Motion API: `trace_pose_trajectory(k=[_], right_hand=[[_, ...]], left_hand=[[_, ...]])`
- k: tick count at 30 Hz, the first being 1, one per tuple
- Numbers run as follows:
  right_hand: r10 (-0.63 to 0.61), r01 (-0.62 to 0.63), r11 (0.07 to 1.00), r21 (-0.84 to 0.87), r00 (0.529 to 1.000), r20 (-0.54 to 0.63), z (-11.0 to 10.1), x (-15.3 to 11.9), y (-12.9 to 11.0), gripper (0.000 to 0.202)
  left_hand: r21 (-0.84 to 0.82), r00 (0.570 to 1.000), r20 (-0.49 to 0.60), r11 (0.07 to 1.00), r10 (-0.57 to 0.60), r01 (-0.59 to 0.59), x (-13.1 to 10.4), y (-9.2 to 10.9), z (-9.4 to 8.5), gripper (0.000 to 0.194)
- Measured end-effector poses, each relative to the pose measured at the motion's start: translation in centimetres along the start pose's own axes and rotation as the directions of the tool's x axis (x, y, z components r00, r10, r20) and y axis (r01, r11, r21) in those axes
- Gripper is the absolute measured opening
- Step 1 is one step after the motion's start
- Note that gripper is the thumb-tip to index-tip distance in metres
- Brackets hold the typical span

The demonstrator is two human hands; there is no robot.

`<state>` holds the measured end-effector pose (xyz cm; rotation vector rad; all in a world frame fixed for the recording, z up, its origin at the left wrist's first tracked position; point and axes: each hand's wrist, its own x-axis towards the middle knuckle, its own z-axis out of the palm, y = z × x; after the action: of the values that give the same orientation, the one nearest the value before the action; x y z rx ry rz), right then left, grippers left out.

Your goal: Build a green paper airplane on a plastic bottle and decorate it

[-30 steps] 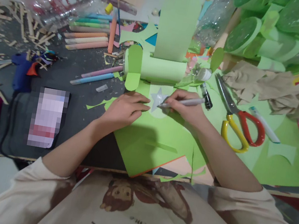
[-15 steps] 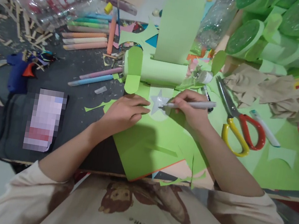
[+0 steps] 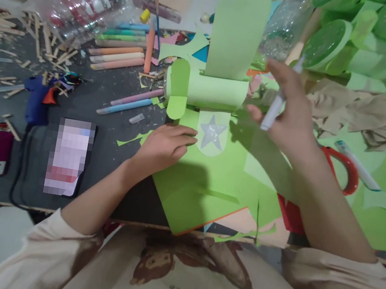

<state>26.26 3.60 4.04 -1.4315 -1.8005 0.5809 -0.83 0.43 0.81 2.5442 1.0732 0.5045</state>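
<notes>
Silver-grey star (image 3: 213,133) on a pale-green paper tab (image 3: 210,147), near side of the paper-wrapped bottle (image 3: 216,93).
Left hand (image 3: 166,146), near side too: flattish, gripping nothing, fingertips at the tab's edge. Right hand (image 3: 295,122), by the bottle's right end: half-curled, loosely holding a marker (image 3: 273,111), tip too blurred for me. Tab looks light, bendy; ink may smear; best held by edges.

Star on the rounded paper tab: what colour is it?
Silvery grey; the star shows best in the head view.
</notes>
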Motion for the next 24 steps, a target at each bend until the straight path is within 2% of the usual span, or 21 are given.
trace_pose_trajectory(k=[3,10,13,15,17,19,20,21,23,24], right_hand=[[-0.016,0.028,0.997,-0.067,0.983,0.183,-0.6,1.6,0.9,0.055],[-0.041,0.116,0.959,-0.257,0.96,0.278,-0.9,3.6,1.1,0.055],[-0.004,0.09,0.945,-0.315,0.965,0.263,-0.9,3.8,0.9,0.064],[0.022,0.041,0.963,-0.268,0.973,0.231,-0.8,3.7,0.7,0.066],[0.058,-0.017,0.98,-0.197,0.978,0.201,-0.7,3.3,0.3,0.066],[0.107,-0.087,0.986,-0.14,0.984,0.143,-0.5,2.6,-0.2,0.067],[0.128,-0.118,0.988,-0.104,0.987,0.096,-0.2,2.1,-0.5,0.066],[0.149,-0.146,0.988,-0.056,0.987,0.056,0.1,1.6,-0.9,0.065],[0.155,-0.155,0.985,0.073,0.988,-0.001,1.1,0.4,-1.5,0.057],[0.147,-0.147,0.98,0.137,0.989,0.012,1.8,-0.3,-1.7,0.054]], left_hand=[[-0.003,0.998,-0.057,1.0,-0.01,0.01,-0.1,0.0,-0.1,0.042],[-0.034,0.967,-0.256,0.999,0.013,-0.023,-0.3,0.1,-0.3,0.038],[-0.112,0.942,-0.336,0.993,-0.015,-0.024,-0.5,0.4,-0.7,0.042],[-0.175,0.916,-0.399,0.984,-0.041,-0.033,-0.7,0.6,-1.1,0.047],[-0.222,0.871,-0.489,0.973,-0.051,-0.068,-1.0,0.9,-1.4,0.052],[-0.25,0.843,-0.537,0.959,-0.024,-0.131,-1.2,1.0,-1.4,0.055],[-0.269,0.854,-0.519,0.953,-0.022,-0.139,-1.2,1.0,-1.4,0.056],[-0.297,0.883,-0.466,0.949,-0.046,-0.108,-1.1,1.0,-1.3,0.056],[-0.341,0.94,-0.305,0.939,-0.154,0.043,-0.9,0.9,-0.9,0.053],[-0.359,0.946,-0.236,0.925,-0.221,0.127,-0.7,0.8,-0.6,0.05]])
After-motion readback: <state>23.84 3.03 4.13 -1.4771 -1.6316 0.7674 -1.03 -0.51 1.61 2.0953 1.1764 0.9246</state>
